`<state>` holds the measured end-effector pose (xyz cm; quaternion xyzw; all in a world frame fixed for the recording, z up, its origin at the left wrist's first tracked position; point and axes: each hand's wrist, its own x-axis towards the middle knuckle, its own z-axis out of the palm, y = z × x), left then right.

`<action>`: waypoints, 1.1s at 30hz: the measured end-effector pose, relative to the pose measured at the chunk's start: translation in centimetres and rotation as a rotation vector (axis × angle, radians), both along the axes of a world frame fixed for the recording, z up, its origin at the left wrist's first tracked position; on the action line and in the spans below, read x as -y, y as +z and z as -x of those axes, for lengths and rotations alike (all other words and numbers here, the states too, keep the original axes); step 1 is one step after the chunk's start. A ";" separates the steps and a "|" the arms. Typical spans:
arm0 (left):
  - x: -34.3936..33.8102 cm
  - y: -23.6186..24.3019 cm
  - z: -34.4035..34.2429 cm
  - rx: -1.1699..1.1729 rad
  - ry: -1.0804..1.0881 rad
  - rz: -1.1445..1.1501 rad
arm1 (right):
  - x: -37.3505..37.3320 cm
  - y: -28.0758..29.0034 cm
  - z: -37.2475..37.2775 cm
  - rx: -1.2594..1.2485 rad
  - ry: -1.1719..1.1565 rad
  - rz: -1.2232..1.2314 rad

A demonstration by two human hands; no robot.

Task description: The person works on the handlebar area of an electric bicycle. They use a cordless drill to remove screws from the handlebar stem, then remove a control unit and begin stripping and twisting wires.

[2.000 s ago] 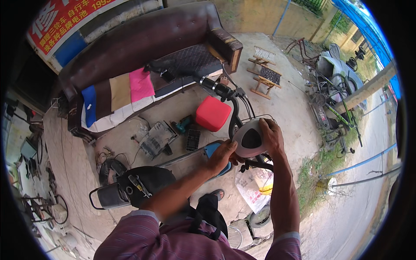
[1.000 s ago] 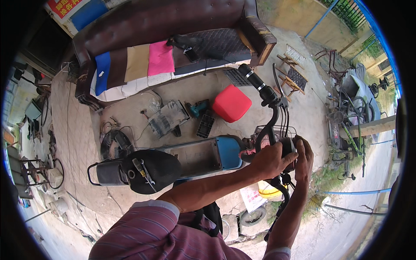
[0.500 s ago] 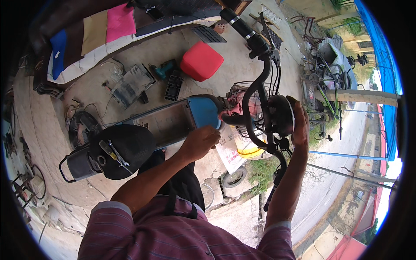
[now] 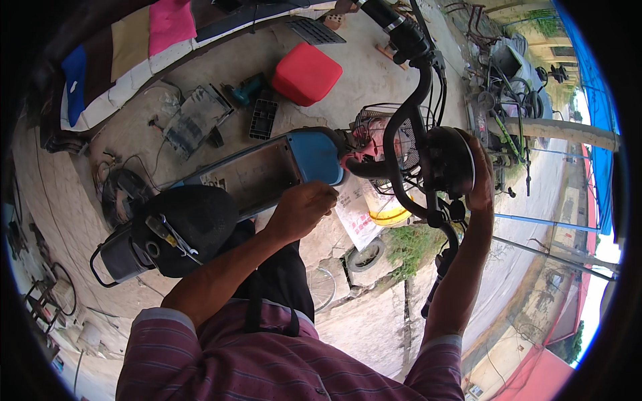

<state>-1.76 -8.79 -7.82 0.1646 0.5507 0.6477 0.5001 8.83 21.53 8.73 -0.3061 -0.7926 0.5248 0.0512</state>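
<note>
An electric bike stands before me, with a blue body panel [image 4: 315, 158] and an open compartment [image 4: 251, 175] behind it. My right hand [image 4: 480, 175] is wrapped round the front of the round black headlight [image 4: 449, 162] on the bike's handlebar [image 4: 396, 137]. Over the near edge of the blue panel is my left hand [image 4: 307, 206], its fingers curled together; whatever they may hold is hidden. On the black saddle [image 4: 194, 224] lie a wrench [image 4: 183, 246] and a yellow-handled tool [image 4: 162, 232]. A wire basket [image 4: 374, 127] sits at the front of the bike.
Beyond the bike are a red plastic container [image 4: 307, 73], a teal power drill [image 4: 246, 90], a black tray [image 4: 263, 119] and a tire [image 4: 124, 194]. A draped couch [image 4: 127, 57] stands far left. Several bicycles [image 4: 508, 123] stand at the right, by a post [image 4: 562, 134].
The handlebar and headlight have shifted right and a little away from me, with my right hand still on the headlight. My left hand stays curled by the blue panel.
</note>
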 end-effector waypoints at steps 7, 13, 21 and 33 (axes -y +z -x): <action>5.2 0.3 0.2 -0.238 -0.172 0.191 | -4.9 -2.6 -3.7 -0.022 0.354 -0.615; 18.1 -4.5 -0.3 -0.379 -0.024 0.264 | -8.6 -4.7 -6.3 -0.006 0.379 -0.838; 29.2 -0.2 1.0 -0.116 0.215 0.660 | -10.1 -5.1 -6.9 -0.030 0.413 -0.822; 33.2 -3.4 -3.1 -0.138 0.417 0.906 | -13.7 -7.3 -8.2 -0.003 0.376 -0.943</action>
